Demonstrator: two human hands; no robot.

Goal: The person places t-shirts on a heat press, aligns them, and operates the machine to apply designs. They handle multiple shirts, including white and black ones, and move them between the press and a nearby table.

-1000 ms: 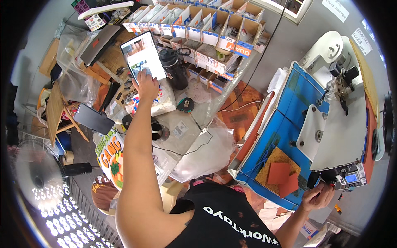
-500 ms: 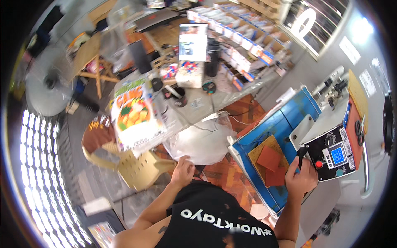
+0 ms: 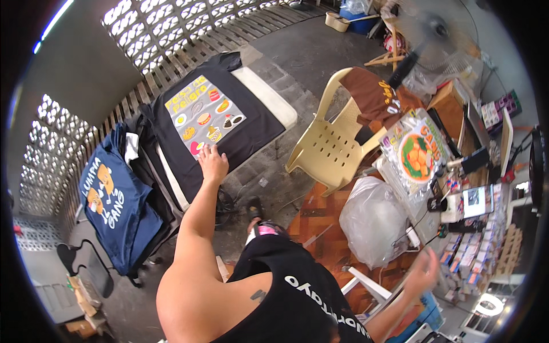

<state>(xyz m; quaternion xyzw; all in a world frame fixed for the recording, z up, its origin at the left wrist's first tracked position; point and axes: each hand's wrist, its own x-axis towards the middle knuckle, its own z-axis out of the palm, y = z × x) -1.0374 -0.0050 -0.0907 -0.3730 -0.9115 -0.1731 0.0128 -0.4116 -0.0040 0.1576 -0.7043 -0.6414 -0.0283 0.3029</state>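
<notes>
My left hand (image 3: 213, 163) lies flat with fingers spread on the lower edge of a colourful printed design on a black t-shirt (image 3: 229, 140), which is spread over a white padded board (image 3: 269, 100). My right hand (image 3: 423, 273) hangs in the air at the lower right, blurred, fingers loose, holding nothing I can see. A navy t-shirt (image 3: 114, 200) with an orange print hangs over a stack to the left of the board.
A cream plastic chair (image 3: 331, 143) with a brown shirt (image 3: 372, 97) on its back stands right of the board. A clear plastic bag (image 3: 374, 220), a printed transfer sheet (image 3: 414, 151), a tablet (image 3: 477, 201) and a fan (image 3: 434, 28) crowd the right side.
I have turned away from the blue machine and the cluttered table toward the board. My left hand came down onto the black shirt's print; my right hand let go of the machine's control box.
</notes>
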